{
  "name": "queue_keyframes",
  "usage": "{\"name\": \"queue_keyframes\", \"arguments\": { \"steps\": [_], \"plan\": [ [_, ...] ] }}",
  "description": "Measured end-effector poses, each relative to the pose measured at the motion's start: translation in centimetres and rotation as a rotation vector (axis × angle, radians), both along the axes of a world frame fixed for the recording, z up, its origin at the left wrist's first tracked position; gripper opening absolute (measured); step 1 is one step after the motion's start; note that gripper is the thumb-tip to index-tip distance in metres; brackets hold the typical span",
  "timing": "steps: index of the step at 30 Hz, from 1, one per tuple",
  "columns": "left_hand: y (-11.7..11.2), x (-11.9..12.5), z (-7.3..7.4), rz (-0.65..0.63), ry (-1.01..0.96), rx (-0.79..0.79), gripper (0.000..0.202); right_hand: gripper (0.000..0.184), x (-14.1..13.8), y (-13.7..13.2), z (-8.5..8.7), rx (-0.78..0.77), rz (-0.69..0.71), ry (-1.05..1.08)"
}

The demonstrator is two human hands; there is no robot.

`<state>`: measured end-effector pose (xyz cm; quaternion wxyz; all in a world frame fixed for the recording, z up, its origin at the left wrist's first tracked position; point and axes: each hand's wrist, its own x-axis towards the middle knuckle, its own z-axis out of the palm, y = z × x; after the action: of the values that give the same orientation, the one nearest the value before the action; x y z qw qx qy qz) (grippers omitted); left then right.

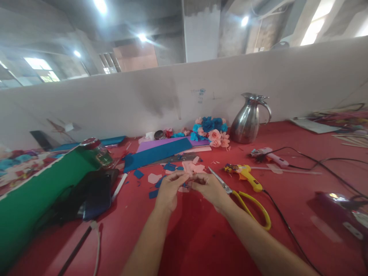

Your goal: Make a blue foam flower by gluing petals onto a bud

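Observation:
My left hand (171,188) and my right hand (207,188) meet above the red table, fingertips pinched together on a piece of pink paper (192,167). The paper's pale pink lobes stick up beyond my fingers; its lower part is hidden by them. Around my left hand lie blue paper scraps (138,174) and a pink cut piece (154,178). Scissors with yellow handles (250,207) lie spread just right of my right hand. A yellow hot glue gun (244,176) rests beyond them.
Paper roses (214,134) in pink and blue stand at the back beside a steel jug (247,119). Blue sheets (158,154) lie ahead. A dark phone (98,193) and green board (51,199) are left. Cords and a pink glue gun (271,156) are right.

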<state>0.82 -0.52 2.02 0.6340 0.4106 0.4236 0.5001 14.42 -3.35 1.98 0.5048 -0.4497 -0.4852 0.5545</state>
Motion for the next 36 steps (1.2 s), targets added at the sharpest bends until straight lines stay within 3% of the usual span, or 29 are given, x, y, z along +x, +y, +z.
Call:
{"name": "queue_keyframes", "arguments": {
  "steps": [6, 12, 21, 36],
  "plan": [
    [0.03, -0.02, 0.27, -0.007, 0.027, 0.026, 0.017, 0.020, -0.01, 0.06, 0.05, 0.072, -0.008, -0.028],
    [0.05, -0.26, 0.11, -0.104, 0.013, 0.042, 0.019, 0.018, 0.12, 0.05, 0.27, 0.071, -0.009, -0.016],
    [-0.07, -0.10, 0.62, -0.050, -0.061, -0.060, 0.019, 0.020, -0.09, -0.19, 0.71, 0.036, 0.019, 0.022],
    [-0.08, -0.08, 0.52, -0.081, -0.054, -0.038, 0.021, 0.027, -0.24, -0.29, 0.46, 0.015, 0.060, 0.075]
  ]
}}
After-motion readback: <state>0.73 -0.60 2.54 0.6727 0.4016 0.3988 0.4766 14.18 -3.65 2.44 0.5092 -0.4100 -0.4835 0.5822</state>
